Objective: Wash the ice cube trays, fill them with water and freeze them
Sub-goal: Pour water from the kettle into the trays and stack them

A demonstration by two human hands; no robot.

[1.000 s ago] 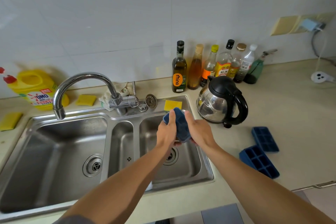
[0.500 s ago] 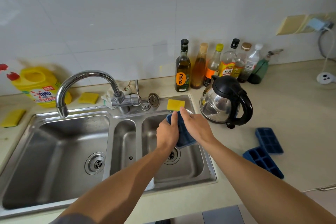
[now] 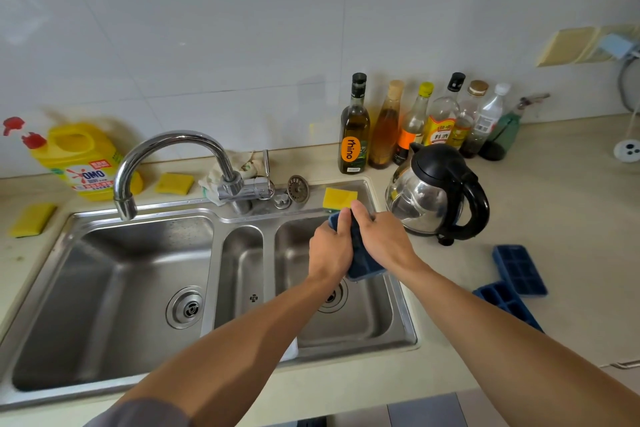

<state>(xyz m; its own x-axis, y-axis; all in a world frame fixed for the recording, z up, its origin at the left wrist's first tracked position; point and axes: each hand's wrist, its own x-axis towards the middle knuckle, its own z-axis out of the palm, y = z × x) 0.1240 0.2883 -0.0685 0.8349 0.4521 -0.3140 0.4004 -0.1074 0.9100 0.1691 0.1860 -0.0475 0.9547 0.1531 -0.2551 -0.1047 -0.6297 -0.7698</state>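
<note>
A dark blue ice cube tray (image 3: 363, 262) is held over the right basin of the steel sink (image 3: 405, 319). My left hand (image 3: 329, 250) grips its left side and my right hand (image 3: 382, 239) grips its right side, fingers curled over the far end. Both hands hide most of the tray. Two more blue ice cube trays lie on the counter to the right: one (image 3: 519, 269) farther back and one (image 3: 505, 303) nearer me, partly behind my right forearm. The chrome tap (image 3: 166, 156) arches over the left basin, and no water shows at its spout.
A black and steel kettle (image 3: 440, 191) stands just right of the sink. Several bottles (image 3: 415, 121) line the wall behind it. A yellow sponge (image 3: 337, 198) lies on the sink's back ledge beside my hands. A yellow detergent jug (image 3: 81, 163) and two more sponges sit at the left.
Both hands have carried the tray a little lower and farther back over the right basin, close to the yellow sponge. My grip has shifted around the tray's far end.
</note>
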